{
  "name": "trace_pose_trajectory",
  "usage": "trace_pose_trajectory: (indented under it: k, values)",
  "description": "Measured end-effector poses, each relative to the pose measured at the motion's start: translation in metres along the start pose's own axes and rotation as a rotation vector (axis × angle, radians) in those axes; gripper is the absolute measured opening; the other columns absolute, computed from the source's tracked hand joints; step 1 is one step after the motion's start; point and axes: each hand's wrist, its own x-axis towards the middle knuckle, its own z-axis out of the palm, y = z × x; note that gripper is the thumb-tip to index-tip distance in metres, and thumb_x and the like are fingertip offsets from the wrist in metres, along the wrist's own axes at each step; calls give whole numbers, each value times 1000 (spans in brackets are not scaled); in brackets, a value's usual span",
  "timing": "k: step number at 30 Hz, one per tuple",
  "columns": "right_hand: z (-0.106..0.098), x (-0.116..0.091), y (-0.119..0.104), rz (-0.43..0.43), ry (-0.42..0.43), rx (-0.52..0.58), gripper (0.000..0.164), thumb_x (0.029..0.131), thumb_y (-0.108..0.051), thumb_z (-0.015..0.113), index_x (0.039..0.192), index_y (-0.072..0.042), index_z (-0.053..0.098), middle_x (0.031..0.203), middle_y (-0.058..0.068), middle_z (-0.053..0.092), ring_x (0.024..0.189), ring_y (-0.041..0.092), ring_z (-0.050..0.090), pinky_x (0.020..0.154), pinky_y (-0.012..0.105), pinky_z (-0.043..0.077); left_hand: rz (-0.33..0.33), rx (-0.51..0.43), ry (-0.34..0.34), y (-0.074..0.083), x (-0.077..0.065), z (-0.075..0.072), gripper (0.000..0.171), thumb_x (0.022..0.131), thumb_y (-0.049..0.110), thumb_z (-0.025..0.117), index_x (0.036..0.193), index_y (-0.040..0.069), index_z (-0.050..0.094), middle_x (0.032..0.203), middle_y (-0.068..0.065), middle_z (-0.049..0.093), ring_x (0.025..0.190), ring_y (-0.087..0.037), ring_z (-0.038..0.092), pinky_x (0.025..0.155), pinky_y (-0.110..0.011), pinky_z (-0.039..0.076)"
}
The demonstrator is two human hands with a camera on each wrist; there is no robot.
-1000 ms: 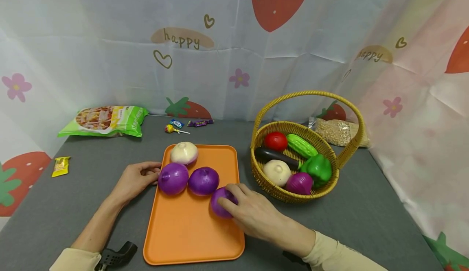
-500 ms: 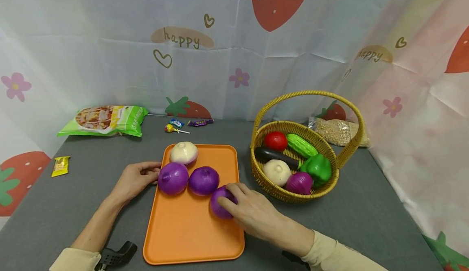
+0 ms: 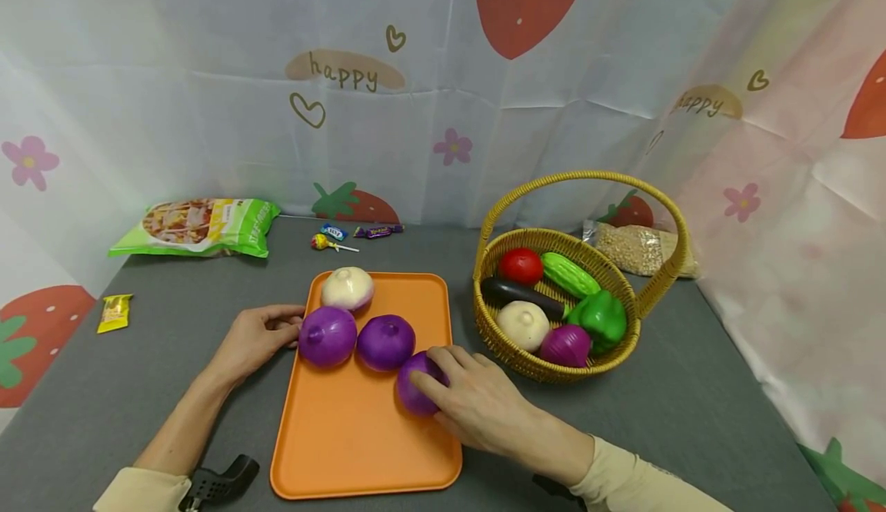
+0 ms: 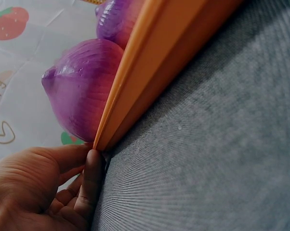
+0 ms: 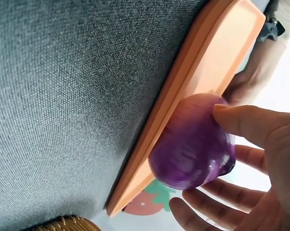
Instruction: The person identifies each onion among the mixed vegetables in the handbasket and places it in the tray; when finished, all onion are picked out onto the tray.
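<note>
An orange tray [image 3: 367,443] lies on the table in the head view. My left hand [image 3: 258,343] pinches its left rim between thumb and fingertips, as the left wrist view shows. My right hand [image 3: 484,404] grips a glossy purple onion [image 5: 191,144] at the tray's right side, thumb on one side and fingers on the other. Its far side is hidden by the hand in the head view. Two more purple onions stand on the tray, one [image 3: 328,337] near my left fingers and one [image 3: 385,342] in the middle. Behind them sits a white-and-purple turnip-like vegetable [image 3: 348,289].
Right of the tray stands a yellow woven basket [image 3: 547,374] with several vegetables, its tall handle arching up. Along the back lie a green food bag [image 3: 201,227], small candies [image 3: 378,231], a lollipop [image 3: 321,242] and a bag of grains [image 3: 633,249]. A yellow wrapper [image 3: 114,313] lies left.
The onion in the right hand has shifted very slightly toward the near side of the tray. The left hand, tray and basket look unchanged.
</note>
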Motion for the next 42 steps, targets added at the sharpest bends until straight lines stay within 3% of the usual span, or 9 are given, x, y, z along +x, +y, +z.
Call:
trace_pose_trajectory:
  k: [6, 12, 18, 21, 28, 36, 42]
  values:
    - [-3, 0, 2, -4, 23, -1, 58, 78, -42, 80, 127, -26, 53, 124, 6, 59, 109, 23, 61, 78, 33, 58, 2, 12, 1, 0, 0, -1, 36, 94, 14, 62, 125, -4, 63, 105, -17, 70, 79, 1, 62, 70, -17, 54]
    - [-14, -1, 16, 25, 87, -4, 48, 83, -39, 75, 125, -22, 59, 123, 9, 62, 109, 24, 62, 82, 34, 58, 8, -9, -5, 1, 0, 0, 37, 94, 15, 62, 125, -5, 63, 104, -17, 70, 79, 1, 62, 69, -17, 54]
    - [-30, -5, 49, 117, 204, 0, 46, 81, -34, 78, 121, -15, 64, 120, 12, 64, 105, 27, 65, 83, 38, 58, 14, -33, -7, -2, 0, 1, 37, 95, 15, 62, 126, -5, 62, 105, -18, 70, 79, 2, 62, 70, -18, 55]
    - [-36, -9, 68, 202, 215, 7, 46, 82, -32, 78, 122, -14, 64, 120, 13, 64, 103, 29, 65, 79, 41, 58, 17, -37, -6, -3, 0, 1, 37, 95, 14, 62, 126, -5, 62, 106, -19, 70, 80, 2, 63, 70, -18, 55]
    - [-33, -22, 99, 401, 57, 61, 46, 88, -33, 72, 128, -13, 62, 120, 13, 62, 102, 30, 63, 76, 45, 57, 27, -29, -1, -2, 1, 0, 37, 94, 13, 61, 125, -6, 62, 104, -18, 70, 79, 1, 62, 70, -18, 54]
    - [-20, -30, 108, 490, -144, 121, 45, 91, -36, 66, 129, -13, 61, 119, 16, 63, 95, 33, 65, 70, 47, 55, 19, -47, -6, 0, 0, 0, 38, 94, 14, 63, 126, -7, 61, 104, -18, 70, 79, 1, 62, 69, -18, 54]
    - [-12, -30, 110, 516, -238, 163, 45, 90, -38, 68, 129, -16, 60, 116, 16, 63, 80, 25, 63, 55, 36, 48, 16, -29, -4, 1, 0, -1, 38, 94, 15, 62, 126, -6, 62, 103, -17, 70, 79, 0, 62, 69, -17, 53]
